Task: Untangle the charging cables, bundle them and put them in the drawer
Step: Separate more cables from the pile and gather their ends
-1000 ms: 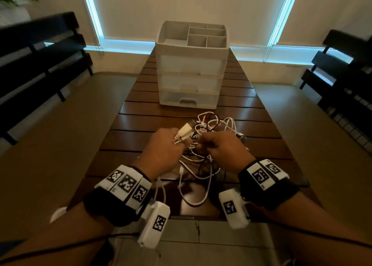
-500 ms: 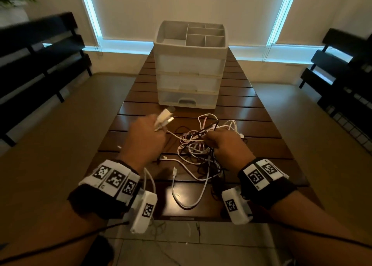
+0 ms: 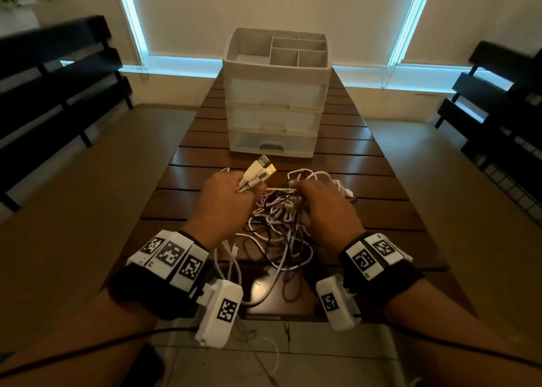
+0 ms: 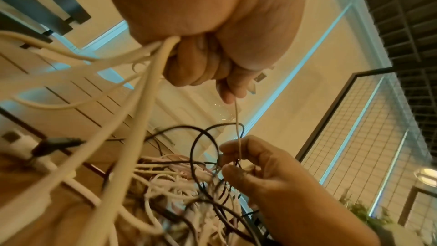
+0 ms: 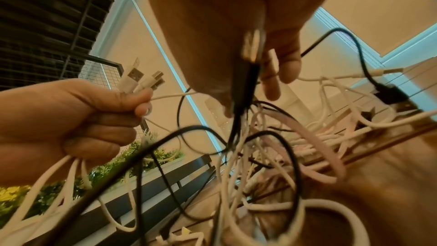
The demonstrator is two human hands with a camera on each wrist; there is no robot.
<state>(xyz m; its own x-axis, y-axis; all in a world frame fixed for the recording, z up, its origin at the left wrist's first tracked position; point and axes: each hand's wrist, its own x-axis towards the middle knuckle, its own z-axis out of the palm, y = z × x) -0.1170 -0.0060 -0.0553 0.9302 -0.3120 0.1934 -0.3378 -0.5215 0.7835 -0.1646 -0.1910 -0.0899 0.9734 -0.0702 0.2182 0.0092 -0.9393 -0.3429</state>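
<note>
A tangle of white, pink and black charging cables (image 3: 275,219) lies on the wooden table (image 3: 381,181) between my hands. My left hand (image 3: 225,199) grips a bunch of white cable ends, and their USB plugs (image 3: 259,169) stick up out of the fist (image 5: 78,117). A thin white cable (image 4: 237,124) runs taut from it to my right hand (image 3: 325,208). That hand pinches cables in the tangle, among them a black one (image 5: 241,89). The white drawer unit (image 3: 275,93) stands behind the tangle with its three drawers closed.
Black benches stand on both sides, one on the left (image 3: 52,79) and one on the right (image 3: 498,99). White cable loops (image 3: 231,272) hang over the table's near edge toward the tiled floor. The drawer unit's top tray (image 3: 249,43) has open compartments.
My left hand swung out to the left with the plugs, then came back to the right beside the tangle. My right hand stayed on the tangle.
</note>
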